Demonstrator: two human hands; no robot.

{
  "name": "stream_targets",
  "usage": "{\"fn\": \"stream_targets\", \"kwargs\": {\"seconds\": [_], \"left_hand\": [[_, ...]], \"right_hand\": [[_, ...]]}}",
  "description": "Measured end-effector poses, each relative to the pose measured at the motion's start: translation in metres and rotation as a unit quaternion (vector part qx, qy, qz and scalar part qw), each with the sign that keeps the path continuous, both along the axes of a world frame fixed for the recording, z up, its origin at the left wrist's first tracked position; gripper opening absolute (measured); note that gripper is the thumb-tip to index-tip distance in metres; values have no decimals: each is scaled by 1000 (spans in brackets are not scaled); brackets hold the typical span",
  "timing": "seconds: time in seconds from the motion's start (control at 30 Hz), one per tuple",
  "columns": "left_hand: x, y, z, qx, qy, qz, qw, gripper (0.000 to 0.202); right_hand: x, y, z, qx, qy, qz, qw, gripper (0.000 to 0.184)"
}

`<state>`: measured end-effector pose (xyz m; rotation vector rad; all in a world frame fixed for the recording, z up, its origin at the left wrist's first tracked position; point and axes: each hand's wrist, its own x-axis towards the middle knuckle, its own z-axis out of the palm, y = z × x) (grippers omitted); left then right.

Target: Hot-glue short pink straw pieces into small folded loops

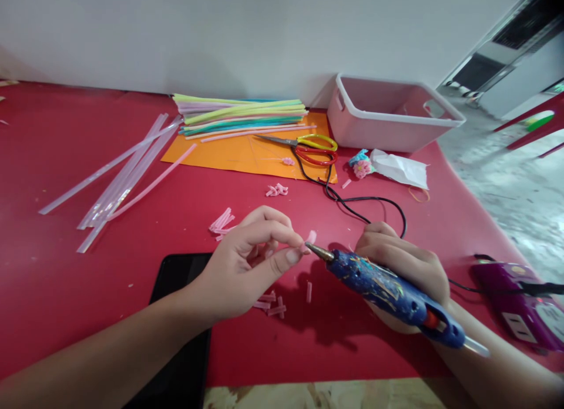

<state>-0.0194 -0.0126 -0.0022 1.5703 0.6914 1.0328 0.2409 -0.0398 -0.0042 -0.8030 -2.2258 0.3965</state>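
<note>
From the head view, the left hand (247,262) pinches a short, pale pink straw piece (311,237) between thumb and forefinger, above the red table (66,280) toward its near edge. The right hand (396,259) is wrapped around a blue, paint-flecked glue gun (383,288), whose brass nozzle is just beside the piece.

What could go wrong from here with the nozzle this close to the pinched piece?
Burn: the glue gun nozzle nearly touches the fingertips of the left hand pinching the pink straw piece.
Snag: the cord runs by the scissors, so a pull by the right hand might drag them.
</note>
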Motion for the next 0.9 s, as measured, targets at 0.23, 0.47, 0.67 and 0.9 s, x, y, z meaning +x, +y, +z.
{"fn": "stream_targets", "kwargs": {"seconds": [0.23,0.47,0.67,0.9], "left_hand": [[0,0,2,6,-1,-3,1000,5],[0,0,1,8,6,-2,1000,6],[1,-1,3,28,6,0,1000,8],[0,0,4,32,12,6,999,7]], "right_hand": [[1,1,-1,-2,0,7,1000,12],[1,0,-1,-4,2,10,1000,11],[0,0,-3,-7,11,5,1000,15],[1,-1,-3,-13,19,-8,1000,14]]}}
